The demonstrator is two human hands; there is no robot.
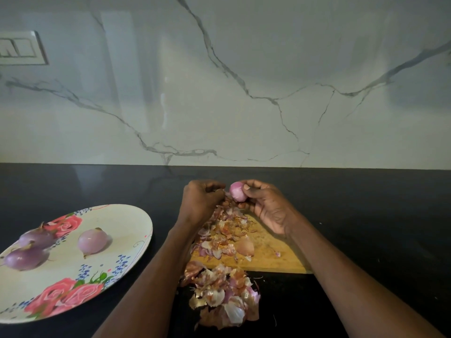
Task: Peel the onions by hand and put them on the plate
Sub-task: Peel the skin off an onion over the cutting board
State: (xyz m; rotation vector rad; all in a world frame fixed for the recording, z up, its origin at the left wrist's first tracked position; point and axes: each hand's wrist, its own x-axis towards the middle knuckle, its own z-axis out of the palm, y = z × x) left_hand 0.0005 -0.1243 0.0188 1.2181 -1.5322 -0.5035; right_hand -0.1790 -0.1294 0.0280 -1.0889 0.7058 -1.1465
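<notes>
My right hand holds a small pinkish onion between thumb and fingers, above the far end of a wooden cutting board. My left hand is curled right beside the onion and pinches a strip of its skin. On the left lies a white plate with a rose pattern. It carries three peeled purple onions.
Onion skins cover the board's left half, and a bigger heap of skins lies on the black counter in front of the board. A marble wall stands behind the counter, with a switch plate at upper left.
</notes>
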